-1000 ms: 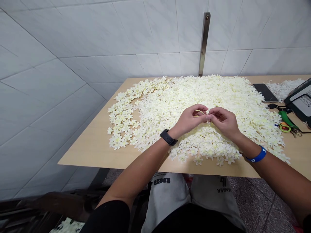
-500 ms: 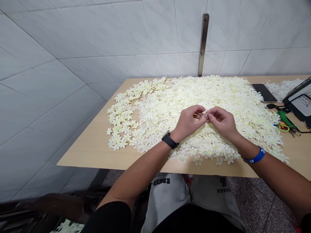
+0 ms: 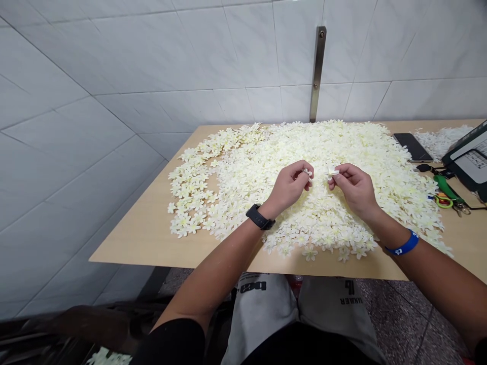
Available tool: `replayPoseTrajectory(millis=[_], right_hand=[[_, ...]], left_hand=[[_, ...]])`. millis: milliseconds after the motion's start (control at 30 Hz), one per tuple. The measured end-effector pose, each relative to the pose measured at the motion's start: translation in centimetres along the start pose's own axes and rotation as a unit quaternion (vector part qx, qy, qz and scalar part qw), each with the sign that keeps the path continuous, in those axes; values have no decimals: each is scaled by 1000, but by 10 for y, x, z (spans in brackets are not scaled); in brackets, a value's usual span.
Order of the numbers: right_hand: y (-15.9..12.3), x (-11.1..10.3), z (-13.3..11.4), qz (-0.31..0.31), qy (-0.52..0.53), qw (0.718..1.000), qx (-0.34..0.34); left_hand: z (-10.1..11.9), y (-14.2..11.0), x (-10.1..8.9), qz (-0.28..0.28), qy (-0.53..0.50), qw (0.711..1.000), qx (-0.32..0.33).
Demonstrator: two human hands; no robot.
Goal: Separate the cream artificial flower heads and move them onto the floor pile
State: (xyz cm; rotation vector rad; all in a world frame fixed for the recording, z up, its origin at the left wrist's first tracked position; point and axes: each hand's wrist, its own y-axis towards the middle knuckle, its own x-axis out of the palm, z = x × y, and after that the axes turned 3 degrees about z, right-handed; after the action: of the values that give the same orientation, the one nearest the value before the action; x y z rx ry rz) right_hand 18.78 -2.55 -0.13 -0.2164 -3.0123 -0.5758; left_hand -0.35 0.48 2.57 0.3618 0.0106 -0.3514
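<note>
A wide heap of cream-white artificial flowers (image 3: 262,177) covers much of the wooden table. Above the heap, my left hand (image 3: 291,185) pinches a small white flower (image 3: 308,175) between thumb and fingers. To its right, my right hand (image 3: 355,190) holds another white flower (image 3: 332,173) at its fingertips. A short gap separates the two hands. Most of the flower in my left hand is hidden by the fingers.
A looser band of flowers (image 3: 186,203) lies along the heap's left side. At the right are a phone (image 3: 413,147), a green-handled tool (image 3: 448,188), a dark box (image 3: 470,162) and a pile of small white pieces (image 3: 443,139). A tiled wall (image 3: 243,56) stands behind the table (image 3: 133,243).
My hands were together at the fingertips and have come apart. The left has shifted left and the right slightly right, a flower now showing in each.
</note>
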Motion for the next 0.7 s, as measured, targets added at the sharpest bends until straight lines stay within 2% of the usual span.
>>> replayPoseTrajectory(millis=[100,267,500,700], right_hand=[[-2,2,0,-16,-3,1000,-3],[-2,2,2,-39,-3,999,3],[-6,3,-3,-61,-32,997,-22],[-9,4,-5,-34,-67,997,-33]], left_hand=[[-1,-1,4,-2,-50,998,-33],[-5,-1,4,0,2,999,-37],[4,-3,6,-57,18,998,-35],[0,-5,9,-16,54,998,-6]])
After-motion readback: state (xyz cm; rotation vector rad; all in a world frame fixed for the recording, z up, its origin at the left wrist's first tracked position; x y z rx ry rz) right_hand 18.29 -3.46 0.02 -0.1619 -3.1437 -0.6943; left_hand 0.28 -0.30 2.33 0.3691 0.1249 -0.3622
